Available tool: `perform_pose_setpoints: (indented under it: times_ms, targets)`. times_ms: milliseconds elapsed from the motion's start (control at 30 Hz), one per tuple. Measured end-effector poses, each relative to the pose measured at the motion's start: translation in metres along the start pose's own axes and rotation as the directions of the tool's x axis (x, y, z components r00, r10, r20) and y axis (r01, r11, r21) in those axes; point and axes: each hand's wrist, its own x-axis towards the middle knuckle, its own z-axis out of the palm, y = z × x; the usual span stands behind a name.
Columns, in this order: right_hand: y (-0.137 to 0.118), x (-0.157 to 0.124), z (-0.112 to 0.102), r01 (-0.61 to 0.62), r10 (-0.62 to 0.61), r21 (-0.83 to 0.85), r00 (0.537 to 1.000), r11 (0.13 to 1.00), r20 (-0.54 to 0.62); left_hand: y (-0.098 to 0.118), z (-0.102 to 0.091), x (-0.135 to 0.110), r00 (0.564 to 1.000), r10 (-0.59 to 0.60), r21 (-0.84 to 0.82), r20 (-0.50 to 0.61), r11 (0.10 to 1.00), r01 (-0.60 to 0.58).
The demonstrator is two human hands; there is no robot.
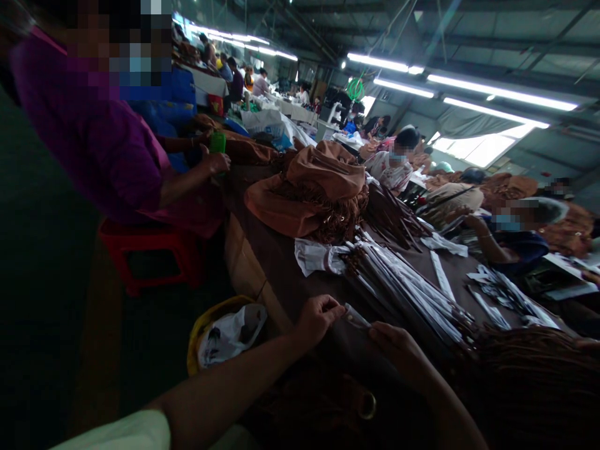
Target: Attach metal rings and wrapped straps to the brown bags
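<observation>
My left hand (pixel 319 320) is closed, thumb and fingertips pinching one end of a short, whitish wrapped strip (pixel 357 317). The other end of this strip lies in the fingers of my right hand (pixel 396 344), which are also closed. The strip is held taut over the edge of the brown-covered table (pixel 290 284), and what is inside the wrapping cannot be made out. Just beyond it lies a bundle of long straps wrapped in white paper (pixel 403 278). Dark brown material with a metal ring (pixel 366 405) hangs low in front of me, mostly in shadow.
Brown fringed bags (pixel 309 194) are piled farther up the table. On the left a person in purple (pixel 89 137) sits on a red stool (pixel 150 250), holding a green brush-like object (pixel 217 142). A yellow-rimmed bin with a white plastic bag (pixel 232 334) stands beside the table. Brown cords (pixel 539 375) lie right.
</observation>
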Motion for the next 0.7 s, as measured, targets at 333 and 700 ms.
perform_pose_setpoints:
  times_ms: [333,700]
  targets:
    - [0.013,-0.008,-0.01,-0.035,0.038,-0.064,0.998,0.997,0.041,-0.01,-0.005,0.01,0.999,0.027,0.078,0.032,0.997,-0.03]
    - [-0.007,-0.014,-0.038,-0.023,0.022,-0.014,0.996,1.0,-0.081,-0.008,-0.005,0.01,0.976,0.133,-0.028,0.171,0.991,-0.13]
